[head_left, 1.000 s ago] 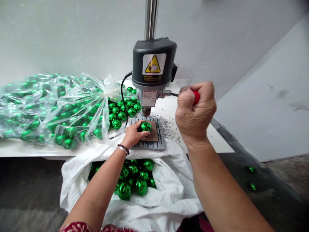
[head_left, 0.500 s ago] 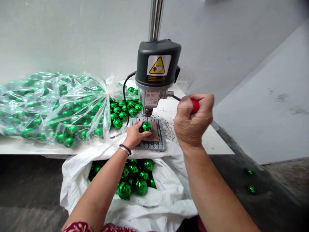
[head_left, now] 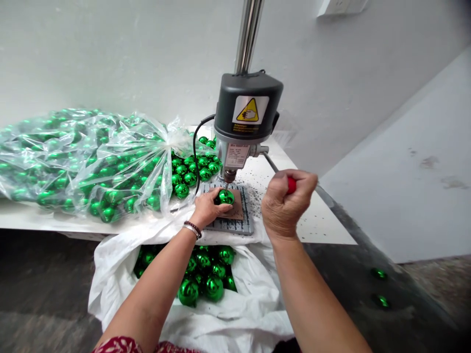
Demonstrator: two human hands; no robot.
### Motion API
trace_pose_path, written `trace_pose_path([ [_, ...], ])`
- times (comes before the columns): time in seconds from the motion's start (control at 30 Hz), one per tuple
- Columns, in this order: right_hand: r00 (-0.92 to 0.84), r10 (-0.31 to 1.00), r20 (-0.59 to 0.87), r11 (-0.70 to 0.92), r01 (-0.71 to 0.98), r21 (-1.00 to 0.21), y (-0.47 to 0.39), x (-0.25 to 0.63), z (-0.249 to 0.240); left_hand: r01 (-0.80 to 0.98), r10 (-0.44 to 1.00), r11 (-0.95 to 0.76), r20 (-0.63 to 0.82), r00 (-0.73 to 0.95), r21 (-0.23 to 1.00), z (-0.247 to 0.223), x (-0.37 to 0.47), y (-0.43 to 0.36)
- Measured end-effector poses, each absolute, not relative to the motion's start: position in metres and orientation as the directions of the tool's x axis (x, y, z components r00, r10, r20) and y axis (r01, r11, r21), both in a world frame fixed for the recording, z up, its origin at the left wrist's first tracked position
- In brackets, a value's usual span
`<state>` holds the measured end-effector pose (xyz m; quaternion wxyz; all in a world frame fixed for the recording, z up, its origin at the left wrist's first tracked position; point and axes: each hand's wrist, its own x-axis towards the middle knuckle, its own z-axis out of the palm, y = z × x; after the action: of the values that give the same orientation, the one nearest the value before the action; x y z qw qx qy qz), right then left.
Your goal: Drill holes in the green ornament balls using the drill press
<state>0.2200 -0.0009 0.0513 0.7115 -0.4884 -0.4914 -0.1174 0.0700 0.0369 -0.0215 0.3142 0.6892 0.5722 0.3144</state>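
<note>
A small bench drill (head_left: 250,105) stands on the white table, its chuck (head_left: 230,175) pointing down. Beneath the chuck, my left hand (head_left: 209,208) grips a shiny green bauble (head_left: 226,196) between thumb and fingers. The bauble rests on a brown board (head_left: 238,208) over the drill's grey base plate (head_left: 248,225). The bit's tip meets the top of the bauble; whether it has gone in I cannot tell. To the right, my right hand (head_left: 289,201) is closed round the red knob (head_left: 291,186) of the drill's feed lever (head_left: 271,162).
A clear plastic bag (head_left: 84,162) full of green baubles lies on the left, with loose baubles (head_left: 189,178) beside it. White cloth (head_left: 253,294) holds more baubles below the table edge. Dark shavings litter the tabletop (head_left: 312,223). Two baubles (head_left: 380,300) lie on the floor.
My right hand has moved down with the red knob, swinging the lever lower. The chuck sits nearer the bauble. My left hand keeps its hold, and the view has shifted slightly.
</note>
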Motion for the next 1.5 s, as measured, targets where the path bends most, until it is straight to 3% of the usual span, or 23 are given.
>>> trace_pose_path([
  [0.1, 0.479, 0.313, 0.820, 0.503, 0.649, -0.571, 0.000, 0.222, 0.052, 0.584, 0.985, -0.152, 0.074, 0.154, 0.797, -0.022, 0.071, 0.037],
  [0.23, 0.468, 0.350, 0.811, 0.501, 0.638, -0.585, 0.012, 0.228, 0.093, 0.531, 0.987, -0.125, 0.051, 0.151, 0.838, -0.023, 0.073, 0.038],
  [0.33, 0.456, 0.517, 0.724, 0.371, 0.643, -0.670, 0.026, 0.232, 0.137, 0.458, 0.995, -0.055, 0.010, 0.100, 0.887, -0.018, 0.069, 0.036],
  [0.43, 0.485, 0.603, 0.634, 0.247, 0.642, -0.726, 0.032, 0.231, 0.164, 0.308, 0.997, 0.000, -0.023, 0.071, 0.951, -0.009, 0.055, 0.029],
  [0.6, 0.508, 0.619, 0.599, 0.186, 0.646, -0.740, 0.034, 0.228, 0.166, 0.005, 0.948, 0.173, -0.168, 0.271, 0.985, 0.001, 0.026, 0.009],
  [0.73, 0.495, 0.562, 0.663, 0.259, 0.656, -0.709, 0.038, 0.229, 0.160, -0.078, 0.915, 0.250, -0.209, 0.345, 0.965, -0.003, 0.009, -0.011],
  [1.0, 0.549, 0.618, 0.563, 0.157, 0.616, -0.772, 0.034, 0.224, 0.167, 0.231, 0.904, 0.024, -0.120, 0.410, 0.973, -0.001, -0.016, -0.026],
  [1.1, 0.518, 0.586, 0.623, 0.234, 0.628, -0.742, 0.037, 0.228, 0.161, 0.361, 0.955, 0.005, -0.112, 0.274, 0.932, 0.004, -0.019, -0.013],
  [1.17, 0.501, 0.550, 0.668, 0.286, 0.638, -0.715, 0.040, 0.230, 0.157, 0.501, 0.996, -0.017, -0.031, 0.087, 0.865, 0.007, -0.021, 0.001],
  [1.27, 0.488, 0.523, 0.699, 0.311, 0.655, -0.689, 0.042, 0.233, 0.153, 0.753, 0.981, 0.023, 0.129, -0.143, 0.657, 0.008, -0.023, 0.024],
  [1.37, 0.473, 0.530, 0.704, 0.306, 0.667, -0.679, 0.041, 0.234, 0.153, 0.878, 0.978, 0.128, 0.089, -0.190, 0.460, 0.005, -0.024, 0.042],
  [1.5, 0.451, 0.531, 0.717, 0.324, 0.674, -0.664, 0.038, 0.234, 0.154, 0.927, 0.990, 0.127, 0.008, -0.138, 0.353, 0.000, -0.022, 0.056],
])
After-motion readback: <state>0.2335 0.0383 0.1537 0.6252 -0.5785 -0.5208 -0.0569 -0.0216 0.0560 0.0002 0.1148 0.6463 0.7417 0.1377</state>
